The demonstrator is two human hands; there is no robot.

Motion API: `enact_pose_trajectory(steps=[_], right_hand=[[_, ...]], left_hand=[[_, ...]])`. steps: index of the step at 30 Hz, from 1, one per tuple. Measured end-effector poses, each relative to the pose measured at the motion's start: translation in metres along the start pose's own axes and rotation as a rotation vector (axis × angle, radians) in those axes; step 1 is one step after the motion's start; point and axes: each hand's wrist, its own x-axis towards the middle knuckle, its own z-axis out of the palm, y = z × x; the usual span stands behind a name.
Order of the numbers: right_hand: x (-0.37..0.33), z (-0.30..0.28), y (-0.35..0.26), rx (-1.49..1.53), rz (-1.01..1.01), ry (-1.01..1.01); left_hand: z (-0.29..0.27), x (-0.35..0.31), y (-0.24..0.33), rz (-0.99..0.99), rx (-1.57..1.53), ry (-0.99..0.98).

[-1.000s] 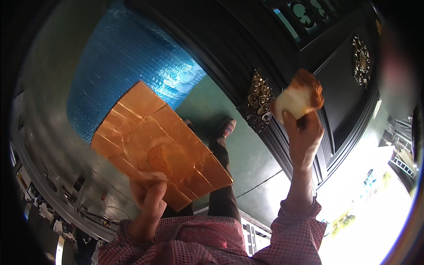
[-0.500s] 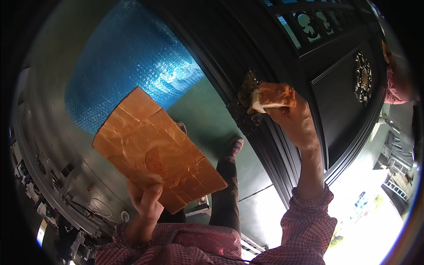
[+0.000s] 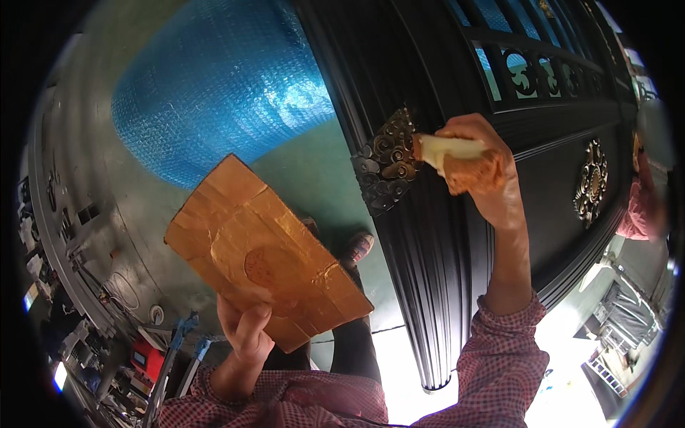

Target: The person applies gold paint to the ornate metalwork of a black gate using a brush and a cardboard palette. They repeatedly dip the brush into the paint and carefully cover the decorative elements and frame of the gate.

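Basically, scrollwork ornament [image 3: 389, 162] at upper ctr, long axis leaning up-right, just picture-L of sponge block [image 3: 472, 170] (contact unclear); R hand [image 3: 494, 137] curled round sponge block, nearer; L hand [image 3: 247, 332], lower L of frame, pinches gold-smeared cardboard [image 3: 285, 267]

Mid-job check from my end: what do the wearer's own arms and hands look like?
The left hand and right hand are bare, with no gloves or wristwear showing. The left sleeve and right sleeve are fabric in a small reddish-and-dark check, ending short of the wrists; the right one is bunched and creased.
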Motion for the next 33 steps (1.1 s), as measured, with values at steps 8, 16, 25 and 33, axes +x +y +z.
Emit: enact_pose_trajectory(steps=[8,16,25,33], right_hand=[[0.007,-0.005,-0.001,0.070,0.036,-0.068],[0.011,-0.005,0.007,0.012,-0.159,-0.147],[0.008,-0.018,0.025,0.312,-0.138,-0.269],[0.012,-0.019,0.040,0.311,-0.239,-0.362]], left_hand=[[-0.006,0.005,-0.020,-0.017,-0.079,-0.018],[0.001,0.017,-0.052,0.013,-0.286,0.054],[0.023,0.045,-0.086,0.058,-0.377,0.124],[0.024,0.086,-0.121,0.167,-0.405,0.219]])
